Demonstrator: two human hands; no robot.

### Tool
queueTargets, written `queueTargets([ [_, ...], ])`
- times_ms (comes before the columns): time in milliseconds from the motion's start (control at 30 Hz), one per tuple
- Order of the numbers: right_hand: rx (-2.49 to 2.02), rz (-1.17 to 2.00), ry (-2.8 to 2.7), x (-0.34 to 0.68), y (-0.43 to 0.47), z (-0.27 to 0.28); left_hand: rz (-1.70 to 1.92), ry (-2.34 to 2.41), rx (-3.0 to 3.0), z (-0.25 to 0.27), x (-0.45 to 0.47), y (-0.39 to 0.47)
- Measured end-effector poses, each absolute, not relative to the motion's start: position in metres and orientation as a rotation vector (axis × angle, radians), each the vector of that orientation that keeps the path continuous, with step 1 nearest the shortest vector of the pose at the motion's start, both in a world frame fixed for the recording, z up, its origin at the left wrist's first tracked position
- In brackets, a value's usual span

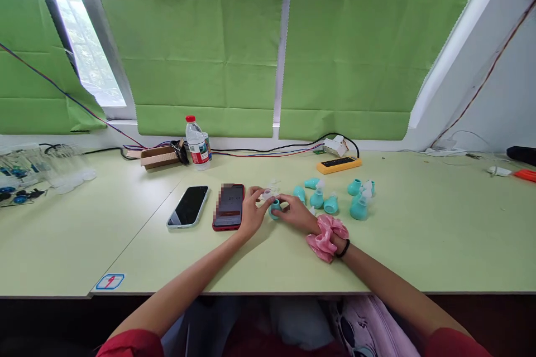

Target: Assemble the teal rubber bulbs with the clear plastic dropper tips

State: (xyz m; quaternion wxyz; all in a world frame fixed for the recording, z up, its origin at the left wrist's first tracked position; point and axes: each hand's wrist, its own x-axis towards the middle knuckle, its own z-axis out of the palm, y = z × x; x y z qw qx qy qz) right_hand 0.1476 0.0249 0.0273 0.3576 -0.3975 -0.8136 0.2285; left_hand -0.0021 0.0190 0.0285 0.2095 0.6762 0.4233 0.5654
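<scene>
My right hand (298, 214), with a pink scrunchie at the wrist, pinches a small teal squeeze bulb (274, 211) whose round opening faces up. Close by on the left, my left hand (251, 213) is closed around a small translucent plastic piece (267, 194), its thumb at the bulb's rim. Just past my fingers lie a few clear plastic parts (273, 184), too small to make out. Several more teal bulbs (330, 205) rest right of my hands, one bulb with a clear tip (317, 197) among them. Farther right stands a second cluster of bulbs (358, 209), some with clear tips.
Two phones lie left of my hands, a white-cased phone (188, 207) and a red-cased phone (228, 207). Behind are a water bottle (197, 145), an open cardboard box (159, 157) and a yellow power strip (339, 164) with cables. Clear plastic bags (62, 167) sit far left.
</scene>
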Motion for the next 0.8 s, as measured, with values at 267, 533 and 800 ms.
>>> queueTargets([
  [267, -1.015, 0.142, -2.049, 0.146, 0.02, 0.03, 1.445, 0.862, 1.389, 0.039, -0.005, 0.019],
  [533, -1.169, -0.059, -2.057, 0.146, 0.016, 0.032, 1.159, 0.748, 1.239, 0.038, -0.006, 0.018],
  [800, -1.367, -0.076, -2.23, 0.147, 0.013, 0.032, 1.093, 0.734, 1.214, 0.031, -0.006, 0.02],
])
